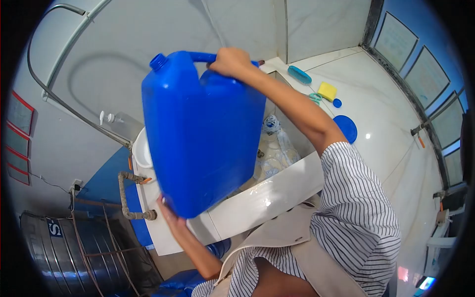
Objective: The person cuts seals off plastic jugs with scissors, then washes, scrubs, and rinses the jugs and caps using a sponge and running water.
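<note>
A large blue jerrycan [208, 133] is held up at the edge of the tiled sink. My right hand [230, 62] is closed around its top handle. Low down, my left hand [173, 213] supports the bottom corner, with part of its fingers hidden behind the jerrycan. The blue threaded neck [158, 62] points up toward the far left. Behind and below the jerrycan, the sink basin [309, 171] contains clear plastic items and a crumpled plastic bag [272, 124], partly hidden from view.
On the counter to the right lie a teal brush [299, 74], a yellow sponge [327, 91], a small blue cap [337, 103] and a round blue lid [345, 128]. Pipes [123, 198] project at the left edge. A metal tank [64, 252] stands at lower left.
</note>
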A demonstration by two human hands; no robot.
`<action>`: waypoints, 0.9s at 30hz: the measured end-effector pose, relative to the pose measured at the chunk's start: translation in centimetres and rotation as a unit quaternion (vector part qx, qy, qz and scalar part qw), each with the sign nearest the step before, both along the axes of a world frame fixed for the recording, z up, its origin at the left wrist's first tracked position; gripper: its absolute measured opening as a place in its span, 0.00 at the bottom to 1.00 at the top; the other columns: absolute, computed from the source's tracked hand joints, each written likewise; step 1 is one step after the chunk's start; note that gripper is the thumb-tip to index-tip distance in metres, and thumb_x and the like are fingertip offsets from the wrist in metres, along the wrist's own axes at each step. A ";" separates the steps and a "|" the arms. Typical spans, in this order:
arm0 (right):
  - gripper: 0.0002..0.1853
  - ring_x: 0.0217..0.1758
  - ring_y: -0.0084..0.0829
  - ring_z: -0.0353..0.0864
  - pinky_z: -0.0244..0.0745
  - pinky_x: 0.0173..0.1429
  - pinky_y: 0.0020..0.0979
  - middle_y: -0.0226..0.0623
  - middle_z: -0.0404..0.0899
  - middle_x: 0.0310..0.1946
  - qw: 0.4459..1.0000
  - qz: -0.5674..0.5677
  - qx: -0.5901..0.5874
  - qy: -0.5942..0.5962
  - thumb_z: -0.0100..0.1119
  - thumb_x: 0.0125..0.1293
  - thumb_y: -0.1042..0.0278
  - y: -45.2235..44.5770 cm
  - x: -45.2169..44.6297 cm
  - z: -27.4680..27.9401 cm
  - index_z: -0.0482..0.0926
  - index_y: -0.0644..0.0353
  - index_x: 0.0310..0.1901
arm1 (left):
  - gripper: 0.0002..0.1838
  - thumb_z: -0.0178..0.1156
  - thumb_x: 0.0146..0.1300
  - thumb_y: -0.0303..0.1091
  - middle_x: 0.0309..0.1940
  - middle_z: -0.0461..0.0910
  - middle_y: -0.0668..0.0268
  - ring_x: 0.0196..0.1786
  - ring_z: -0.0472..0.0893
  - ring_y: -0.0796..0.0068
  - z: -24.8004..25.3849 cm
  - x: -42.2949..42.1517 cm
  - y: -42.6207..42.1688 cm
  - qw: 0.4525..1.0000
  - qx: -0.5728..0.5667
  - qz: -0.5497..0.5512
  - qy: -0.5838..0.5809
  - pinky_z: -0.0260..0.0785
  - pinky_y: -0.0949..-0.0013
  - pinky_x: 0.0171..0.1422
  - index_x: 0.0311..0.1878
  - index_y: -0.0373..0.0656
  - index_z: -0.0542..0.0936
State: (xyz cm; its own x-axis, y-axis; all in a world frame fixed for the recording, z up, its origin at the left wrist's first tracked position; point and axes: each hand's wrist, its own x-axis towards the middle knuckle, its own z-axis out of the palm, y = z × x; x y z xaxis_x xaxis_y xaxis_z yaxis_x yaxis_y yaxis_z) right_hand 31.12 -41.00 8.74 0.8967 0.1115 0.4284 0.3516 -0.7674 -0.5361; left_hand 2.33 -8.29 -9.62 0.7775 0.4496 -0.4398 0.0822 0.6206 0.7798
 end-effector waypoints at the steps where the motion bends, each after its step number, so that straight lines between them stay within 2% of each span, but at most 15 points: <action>1: 0.21 0.35 0.51 0.81 0.75 0.40 0.44 0.52 0.81 0.28 1.000 0.015 -0.009 0.017 0.62 0.48 0.50 0.1 -0.4 -0.4 0.83 0.64 0.29 | 0.26 0.56 0.56 0.56 0.47 0.75 0.64 0.48 0.74 0.66 0.5 -0.9 1.8 0.998 0.037 0.026 -0.036 0.69 0.65 0.52 0.49 0.46 0.74; 2: 0.21 0.35 0.51 0.81 0.75 0.40 0.44 0.52 0.81 0.28 1.000 0.012 -0.008 0.020 0.62 0.48 0.50 0.4 -0.9 0.3 0.83 0.64 0.29 | 0.29 0.55 0.57 0.57 0.49 0.75 0.62 0.50 0.74 0.65 4.2 -1.9 1.0 0.986 0.130 0.084 -0.062 0.68 0.63 0.54 0.53 0.44 0.73; 4: 0.22 0.36 0.51 0.81 0.75 0.41 0.44 0.52 0.81 0.28 0.998 0.014 0.054 -0.010 0.62 0.49 0.48 1.0 -2.3 3.3 0.83 0.63 0.29 | 0.31 0.51 0.60 0.57 0.51 0.73 0.60 0.52 0.74 0.66 11.6 -2.0 -1.6 0.977 0.167 0.080 -0.107 0.70 0.63 0.54 0.57 0.42 0.70; 7: 0.22 0.36 0.51 0.81 0.75 0.41 0.45 0.52 0.81 0.29 0.993 -0.001 0.113 -0.039 0.62 0.49 0.49 0.8 -1.4 5.2 0.83 0.64 0.29 | 0.30 0.50 0.59 0.57 0.50 0.73 0.61 0.51 0.74 0.66 12.7 -0.1 -0.5 0.984 0.130 0.086 -0.089 0.70 0.62 0.52 0.55 0.41 0.71; 9: 0.22 0.35 0.51 0.81 0.75 0.41 0.45 0.52 0.81 0.28 0.996 -0.016 0.085 -0.033 0.62 0.49 0.49 0.0 -0.2 3.5 0.83 0.65 0.29 | 0.29 0.51 0.59 0.56 0.49 0.74 0.63 0.50 0.74 0.68 7.7 2.1 -0.1 0.976 0.172 0.131 -0.014 0.69 0.64 0.53 0.53 0.41 0.72; 12: 0.22 0.35 0.52 0.81 0.75 0.41 0.45 0.52 0.81 0.28 0.999 -0.019 0.029 -0.015 0.61 0.49 0.49 -0.1 0.0 -0.9 0.83 0.65 0.28 | 0.25 0.54 0.59 0.54 0.43 0.77 0.65 0.44 0.76 0.67 0.7 1.1 -0.1 0.997 0.044 0.041 -0.043 0.71 0.65 0.48 0.50 0.43 0.74; 13: 0.22 0.34 0.51 0.81 0.75 0.40 0.44 0.52 0.81 0.27 1.000 -0.008 -0.003 0.003 0.61 0.49 0.49 -0.2 0.1 -1.8 0.83 0.64 0.27 | 0.25 0.54 0.59 0.54 0.43 0.77 0.65 0.44 0.76 0.67 1.1 0.2 0.6 0.997 0.043 0.038 -0.048 0.71 0.65 0.48 0.50 0.43 0.74; 15: 0.24 0.33 0.51 0.81 0.74 0.39 0.43 0.52 0.81 0.27 1.000 0.003 0.013 -0.004 0.59 0.51 0.45 0.5 -1.3 -0.3 0.83 0.64 0.27 | 0.25 0.52 0.60 0.54 0.43 0.76 0.63 0.45 0.76 0.66 4.2 -1.9 2.2 0.974 0.188 0.122 -0.023 0.70 0.63 0.50 0.50 0.42 0.74; 17: 0.26 0.32 0.51 0.81 0.74 0.38 0.42 0.52 0.80 0.26 0.999 0.019 0.028 -0.007 0.58 0.54 0.41 0.8 -2.1 1.8 0.83 0.63 0.27 | 0.26 0.50 0.60 0.54 0.45 0.75 0.63 0.48 0.75 0.65 12.1 -2.5 -1.4 0.972 0.182 0.114 -0.092 0.69 0.62 0.52 0.51 0.41 0.73; 19: 0.26 0.32 0.51 0.81 0.74 0.38 0.43 0.52 0.80 0.26 0.993 0.019 0.109 -0.030 0.57 0.54 0.41 0.8 -2.1 3.7 0.83 0.63 0.27 | 0.26 0.50 0.61 0.54 0.45 0.75 0.63 0.48 0.75 0.66 12.6 -0.7 0.0 0.975 0.164 0.108 -0.102 0.69 0.62 0.52 0.51 0.42 0.73; 20: 0.20 0.34 0.50 0.81 0.75 0.40 0.44 0.51 0.81 0.28 0.992 -0.006 0.122 -0.034 0.61 0.51 0.50 0.4 -1.7 3.8 0.84 0.62 0.30 | 0.25 0.50 0.61 0.54 0.45 0.75 0.63 0.48 0.75 0.66 12.4 -0.1 0.3 0.978 0.146 0.101 -0.114 0.69 0.62 0.52 0.50 0.42 0.73; 23: 0.19 0.35 0.50 0.81 0.75 0.41 0.44 0.51 0.81 0.28 0.997 -0.042 0.059 0.002 0.62 0.50 0.50 -1.0 -0.8 1.6 0.84 0.61 0.30 | 0.21 0.50 0.61 0.53 0.41 0.76 0.67 0.42 0.75 0.66 4.6 2.6 -0.9 0.958 0.236 0.145 -0.070 0.70 0.63 0.47 0.44 0.44 0.75; 24: 0.19 0.35 0.50 0.81 0.75 0.41 0.44 0.51 0.81 0.28 0.997 -0.041 0.062 -0.002 0.62 0.50 0.50 -1.0 -0.4 0.2 0.84 0.61 0.30 | 0.20 0.51 0.61 0.52 0.41 0.77 0.68 0.43 0.75 0.67 -0.7 2.4 2.3 0.989 0.114 0.059 -0.080 0.70 0.65 0.47 0.44 0.45 0.75; 25: 0.19 0.35 0.50 0.81 0.75 0.41 0.44 0.51 0.81 0.28 0.999 -0.025 0.024 0.016 0.63 0.49 0.50 -1.1 -0.1 -1.7 0.84 0.61 0.30 | 0.21 0.52 0.61 0.52 0.41 0.77 0.65 0.44 0.75 0.66 -0.3 1.2 0.3 0.997 0.042 0.032 -0.047 0.69 0.65 0.49 0.45 0.44 0.75; 27: 0.20 0.34 0.51 0.81 0.74 0.41 0.45 0.51 0.81 0.27 1.000 0.000 -0.014 0.024 0.60 0.49 0.50 -0.8 -0.7 -2.1 0.83 0.63 0.28 | 0.22 0.52 0.60 0.52 0.43 0.77 0.63 0.46 0.75 0.66 2.1 -1.1 0.5 0.995 0.096 0.038 0.010 0.70 0.63 0.49 0.45 0.43 0.75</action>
State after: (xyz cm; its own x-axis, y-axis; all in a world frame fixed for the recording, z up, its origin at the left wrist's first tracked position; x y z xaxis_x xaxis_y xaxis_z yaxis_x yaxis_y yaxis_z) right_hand 30.44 -41.81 6.68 0.9163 0.1227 0.3814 0.3257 -0.7823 -0.5310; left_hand 1.22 -7.75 -7.56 0.7304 0.5834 -0.3553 0.0572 0.4661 0.8829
